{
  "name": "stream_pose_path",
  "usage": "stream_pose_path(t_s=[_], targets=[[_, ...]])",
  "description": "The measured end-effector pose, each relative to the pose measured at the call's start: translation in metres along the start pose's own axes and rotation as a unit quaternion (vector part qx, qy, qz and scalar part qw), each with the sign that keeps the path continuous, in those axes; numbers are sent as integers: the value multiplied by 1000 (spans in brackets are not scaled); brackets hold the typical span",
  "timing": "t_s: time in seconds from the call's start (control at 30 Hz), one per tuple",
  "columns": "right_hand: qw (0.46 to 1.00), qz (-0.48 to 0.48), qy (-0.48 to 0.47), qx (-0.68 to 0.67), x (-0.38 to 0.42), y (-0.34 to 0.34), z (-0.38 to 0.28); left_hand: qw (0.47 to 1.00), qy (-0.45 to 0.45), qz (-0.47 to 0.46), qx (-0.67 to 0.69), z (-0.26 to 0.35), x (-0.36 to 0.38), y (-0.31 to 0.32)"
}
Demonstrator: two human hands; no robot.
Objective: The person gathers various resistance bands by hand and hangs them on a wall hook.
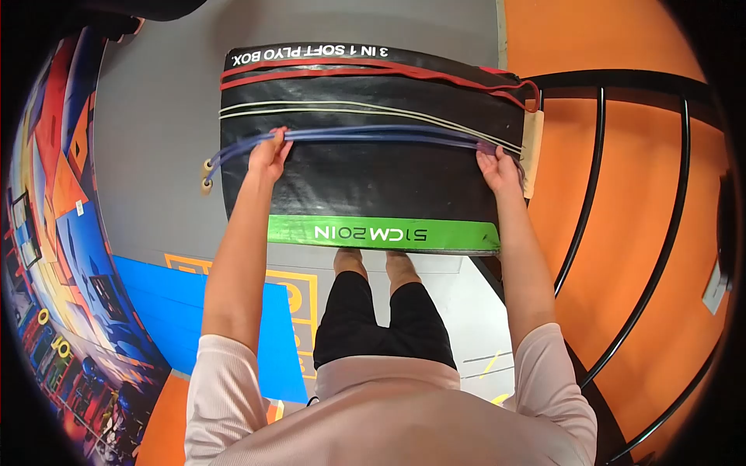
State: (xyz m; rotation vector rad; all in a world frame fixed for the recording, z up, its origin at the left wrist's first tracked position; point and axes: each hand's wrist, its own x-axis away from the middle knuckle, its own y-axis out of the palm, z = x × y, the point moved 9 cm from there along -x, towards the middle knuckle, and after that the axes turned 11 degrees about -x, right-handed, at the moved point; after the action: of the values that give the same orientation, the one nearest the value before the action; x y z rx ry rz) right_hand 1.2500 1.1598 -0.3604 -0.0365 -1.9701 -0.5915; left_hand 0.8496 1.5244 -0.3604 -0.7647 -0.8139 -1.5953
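The blue resistance band (pixel 373 136) lies stretched left to right across the top of the black plyo box (pixel 365 182), in the middle of the box face. The left hand (pixel 268 158) is clenched on the band near the box's left edge; beyond that hand the band loops off the edge and ends at two pale fittings (pixel 207 175) hanging beside the box. The right hand (pixel 497 169) grips the band at the box's right edge, fingers curled over it.

Two more bands lie on the same surface, farther away. The white band (pixel 350 107) runs just beyond the blue one and converges toward it at the right. The red band (pixel 373 71) lies near the far edge, its loop reaching the right corner.

The box's near side carries a green strip (pixel 385 233) with white lettering; the far edge also carries white lettering. The person's knees sit just below the green strip.

The box stands on a grey floor (pixel 155 116). A blue mat (pixel 186 311) lies near left. An orange floor section (pixel 629 225) with black curved lines lies to the right. A multicoloured wall graphic (pixel 54 233) fills the left margin.
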Motion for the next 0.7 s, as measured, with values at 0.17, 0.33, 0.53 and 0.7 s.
stream_pose_path(t_s=[0.17,0.33,0.53,0.7], targets=[[998,-16,-41,40,0,31,-16,999,5,-28,-26,30,-6,31],[987,49,-104,111,17,1,-6,997,15,29,-68,11,7,9],[962,38,-114,245,48,-36,-9,958,-11,89,-273,22,42,-1],[971,-49,-69,225,95,-69,8,931,25,98,-350,20,65,-8]])
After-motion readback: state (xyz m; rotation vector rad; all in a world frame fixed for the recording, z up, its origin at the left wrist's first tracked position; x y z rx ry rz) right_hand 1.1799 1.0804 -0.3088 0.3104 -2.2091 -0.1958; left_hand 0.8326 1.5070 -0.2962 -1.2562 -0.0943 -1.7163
